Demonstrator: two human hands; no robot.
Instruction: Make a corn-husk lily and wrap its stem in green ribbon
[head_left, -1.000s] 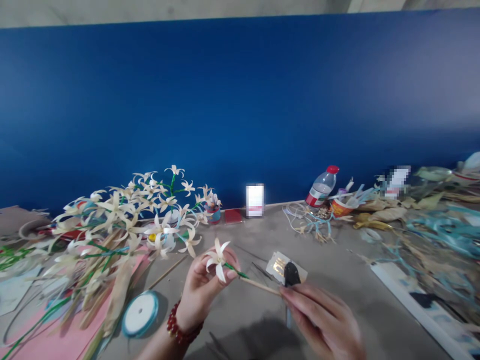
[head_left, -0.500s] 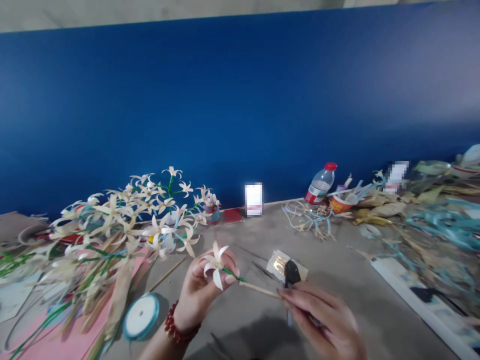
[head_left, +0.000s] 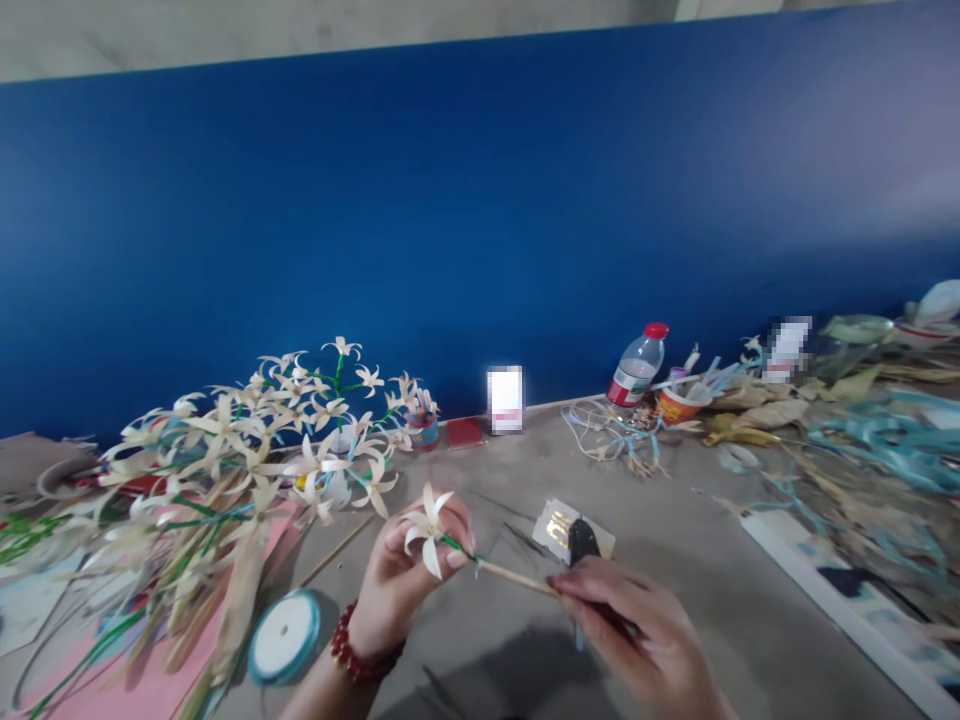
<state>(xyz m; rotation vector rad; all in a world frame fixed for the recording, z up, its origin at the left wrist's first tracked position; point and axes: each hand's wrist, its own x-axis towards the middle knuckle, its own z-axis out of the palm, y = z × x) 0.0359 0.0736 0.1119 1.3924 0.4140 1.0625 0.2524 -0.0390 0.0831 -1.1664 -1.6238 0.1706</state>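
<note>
Between the thumb and fingers of my left hand (head_left: pixel 424 565) is a white artificial flower (head_left: pixel 429 530) with narrow curled petals. Its short neck is wrapped in green and leads into a pale, thin stem (head_left: pixel 514 575) slanting down to the right. My right hand (head_left: pixel 630 620) pinches the far end of that stem. A black-handled tool (head_left: pixel 583 543) also sits in the right hand, largely covered by the fingers; its kind cannot be made out. Behind it on the table lies a small card with gold print (head_left: pixel 553 527). A red bead bracelet (head_left: pixel 360 645) circles my left wrist.
Many similar white flowers (head_left: pixel 225 430) crowd the left side over pink paper (head_left: pixel 172 670). Near my left wrist lies a ribbon spool (head_left: pixel 283 635). A red-capped bottle (head_left: pixel 637 368) and an orange cup (head_left: pixel 681 405) stand at the back. Right, a white power strip (head_left: pixel 840 610) lies by dried husks.
Both hands keep their hold on the flower and its stem. My right hand has shifted slightly left along with the stem's end. The whole view has moved a little.
</note>
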